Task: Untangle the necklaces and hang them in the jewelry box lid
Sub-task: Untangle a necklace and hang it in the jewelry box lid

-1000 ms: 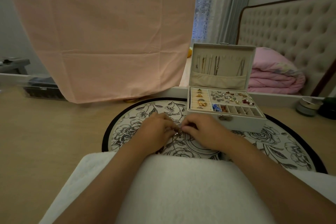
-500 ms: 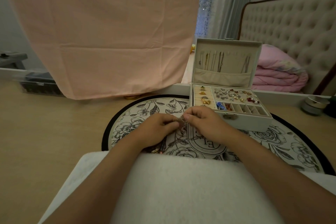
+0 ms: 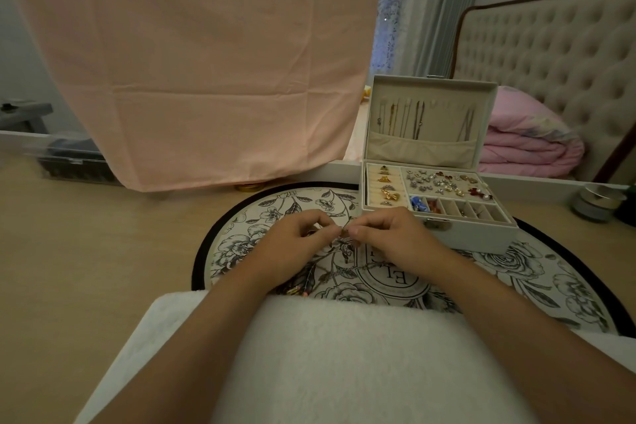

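Note:
My left hand (image 3: 292,248) and my right hand (image 3: 395,237) meet over a round floral mat (image 3: 550,272), fingertips pinching a small tangle of necklace chain (image 3: 345,238) between them. More chain (image 3: 344,270) trails down from the tangle onto the mat, and a reddish-gold piece (image 3: 296,290) lies near my left wrist. The white jewelry box (image 3: 471,234) stands open just right of my right hand. Several necklaces (image 3: 402,119) hang in its upright lid (image 3: 430,86) above a fabric pocket. Rings and earrings fill the tray.
A pink cloth (image 3: 206,62) hangs behind the mat. A white towel (image 3: 327,361) covers my lap. A small round tin (image 3: 599,201) sits at the right, a folded pink quilt (image 3: 530,144) and tufted headboard (image 3: 568,55) behind. A dark bin (image 3: 72,162) lies far left.
Both hands have lifted the tangle slightly off the mat and drawn it a little farther from me; the chain now dangles below my fingertips.

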Motion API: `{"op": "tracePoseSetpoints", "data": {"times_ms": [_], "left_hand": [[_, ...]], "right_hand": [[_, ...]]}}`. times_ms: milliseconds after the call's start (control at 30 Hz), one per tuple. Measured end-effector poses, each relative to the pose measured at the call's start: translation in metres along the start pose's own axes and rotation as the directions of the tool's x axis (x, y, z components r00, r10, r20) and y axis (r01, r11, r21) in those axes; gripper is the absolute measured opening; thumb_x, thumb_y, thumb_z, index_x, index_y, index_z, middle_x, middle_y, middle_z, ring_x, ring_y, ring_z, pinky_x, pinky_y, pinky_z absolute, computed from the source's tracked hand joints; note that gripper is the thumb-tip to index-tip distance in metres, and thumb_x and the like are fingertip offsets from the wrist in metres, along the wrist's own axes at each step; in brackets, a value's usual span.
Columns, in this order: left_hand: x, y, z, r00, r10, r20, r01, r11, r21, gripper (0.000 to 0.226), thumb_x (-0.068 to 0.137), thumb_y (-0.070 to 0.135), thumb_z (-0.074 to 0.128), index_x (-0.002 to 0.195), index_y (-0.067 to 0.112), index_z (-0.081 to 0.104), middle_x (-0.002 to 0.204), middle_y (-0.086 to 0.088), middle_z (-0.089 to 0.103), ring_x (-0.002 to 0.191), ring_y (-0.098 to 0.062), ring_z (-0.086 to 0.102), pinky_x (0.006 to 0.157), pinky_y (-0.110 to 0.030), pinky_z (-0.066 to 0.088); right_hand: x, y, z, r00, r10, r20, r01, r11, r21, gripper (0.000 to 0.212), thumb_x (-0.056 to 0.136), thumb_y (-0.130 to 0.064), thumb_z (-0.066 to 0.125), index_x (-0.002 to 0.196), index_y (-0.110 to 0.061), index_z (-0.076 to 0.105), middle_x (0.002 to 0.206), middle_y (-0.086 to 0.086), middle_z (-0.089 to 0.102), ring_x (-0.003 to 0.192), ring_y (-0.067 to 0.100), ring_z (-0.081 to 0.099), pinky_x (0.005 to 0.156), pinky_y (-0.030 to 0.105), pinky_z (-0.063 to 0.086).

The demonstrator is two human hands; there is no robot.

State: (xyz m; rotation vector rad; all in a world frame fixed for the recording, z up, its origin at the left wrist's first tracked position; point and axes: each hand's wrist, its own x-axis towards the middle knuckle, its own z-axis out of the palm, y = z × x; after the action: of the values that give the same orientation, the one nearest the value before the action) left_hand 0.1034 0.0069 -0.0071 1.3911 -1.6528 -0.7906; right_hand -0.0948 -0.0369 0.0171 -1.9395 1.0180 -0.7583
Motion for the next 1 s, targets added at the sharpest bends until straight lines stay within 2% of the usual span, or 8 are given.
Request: {"op": "tracePoseSetpoints", "data": {"times_ms": [100, 167, 300, 433, 567, 667, 833, 1000], "left_hand": [[0.0022, -0.0017, 0.0021, 0.998, 0.062, -0.026, -0.061, 0.998, 0.027, 0.014, 0.097, 0.031, 0.06, 0.087, 0.026, 0.07, 0.08, 0.001, 0.068, 0.07, -0.005, 0.058, 0.073, -0.029, 0.048], [0.0029, -0.0033, 0.0033, 0.997, 0.061, -0.04, -0.06, 0.998, 0.021, 0.015, 0.098, 0.028, 0.059, 0.088, 0.024, 0.07, 0.082, -0.001, 0.067, 0.074, -0.009, 0.061, 0.075, -0.03, 0.051], [0.0034, -0.0034, 0.005, 0.993, 0.053, -0.101, -0.05, 0.998, 0.029, 0.011, 0.097, 0.024, 0.061, 0.094, 0.024, 0.072, 0.093, 0.005, 0.07, 0.088, -0.008, 0.063, 0.08, -0.021, 0.049], [0.0012, 0.0003, 0.0057, 0.997, 0.018, -0.078, -0.022, 0.999, -0.043, 0.014, 0.098, 0.019, 0.06, 0.09, 0.025, 0.07, 0.087, 0.003, 0.071, 0.083, -0.012, 0.065, 0.075, -0.018, 0.051], [-0.0003, 0.0025, 0.0076, 1.0, -0.003, -0.007, 0.003, 0.998, -0.064, 0.013, 0.099, 0.015, 0.056, 0.094, 0.021, 0.066, 0.081, 0.006, 0.065, 0.075, -0.004, 0.058, 0.073, -0.018, 0.048], [-0.0001, 0.0041, 0.0085, 0.999, -0.035, 0.02, 0.037, 0.996, -0.085, 0.011, 0.097, 0.012, 0.058, 0.096, 0.019, 0.067, 0.085, 0.001, 0.065, 0.075, -0.006, 0.058, 0.071, -0.017, 0.048], [-0.0008, 0.0022, 0.0085, 0.999, -0.027, -0.026, 0.026, 0.998, -0.055, 0.011, 0.09, 0.011, 0.068, 0.091, 0.022, 0.07, 0.085, -0.001, 0.07, 0.073, -0.014, 0.059, 0.074, -0.034, 0.055], [-0.0013, 0.0003, 0.0067, 0.995, 0.014, -0.096, -0.021, 0.997, -0.071, 0.011, 0.088, 0.014, 0.071, 0.086, 0.024, 0.069, 0.081, 0.001, 0.068, 0.073, -0.011, 0.06, 0.071, -0.027, 0.051]], "right_hand": [[-0.0008, -0.0005, 0.0002, 0.999, 0.043, 0.003, -0.043, 0.998, 0.045, 0.014, 0.096, -0.017, 0.066, 0.092, -0.013, 0.078, 0.044, -0.017, 0.055, 0.038, 0.0, 0.042, 0.045, 0.011, 0.032], [-0.0002, 0.0004, 0.0014, 0.997, 0.079, -0.01, -0.078, 0.993, 0.086, 0.014, 0.094, -0.021, 0.069, 0.085, -0.017, 0.079, 0.046, -0.012, 0.056, 0.045, 0.01, 0.038, 0.048, 0.022, 0.033], [0.0012, 0.0001, 0.0023, 0.994, 0.096, -0.047, -0.091, 0.991, 0.097, 0.016, 0.09, -0.027, 0.072, 0.08, -0.019, 0.082, 0.059, 0.005, 0.06, 0.056, 0.02, 0.052, 0.058, 0.031, 0.044], [0.0031, 0.0001, 0.0039, 0.994, 0.088, -0.064, -0.08, 0.99, 0.119, 0.023, 0.09, -0.023, 0.072, 0.07, -0.016, 0.078, 0.067, 0.012, 0.064, 0.057, 0.024, 0.058, 0.064, 0.04, 0.05], [0.0037, 0.0011, 0.0055, 0.991, 0.096, -0.092, -0.085, 0.989, 0.122, 0.02, 0.089, -0.023, 0.072, 0.073, -0.016, 0.08, 0.068, 0.016, 0.068, 0.052, 0.024, 0.052, 0.052, 0.032, 0.044], [0.0027, 0.0007, 0.0075, 0.991, 0.081, -0.111, -0.068, 0.991, 0.115, 0.019, 0.091, -0.019, 0.07, 0.077, -0.022, 0.082, 0.064, 0.009, 0.071, 0.049, 0.021, 0.053, 0.045, 0.025, 0.042], [0.0026, 0.0011, 0.0076, 0.997, 0.031, -0.07, -0.026, 0.998, 0.063, 0.019, 0.093, -0.007, 0.064, 0.09, -0.016, 0.081, 0.076, 0.003, 0.077, 0.059, 0.016, 0.065, 0.061, 0.034, 0.056], [0.002, 0.0012, 0.0067, 0.999, 0.045, -0.024, -0.043, 0.996, 0.078, 0.018, 0.09, 0.001, 0.067, 0.094, -0.013, 0.078, 0.075, 0.003, 0.076, 0.06, 0.012, 0.069, 0.057, 0.021, 0.053]]}}
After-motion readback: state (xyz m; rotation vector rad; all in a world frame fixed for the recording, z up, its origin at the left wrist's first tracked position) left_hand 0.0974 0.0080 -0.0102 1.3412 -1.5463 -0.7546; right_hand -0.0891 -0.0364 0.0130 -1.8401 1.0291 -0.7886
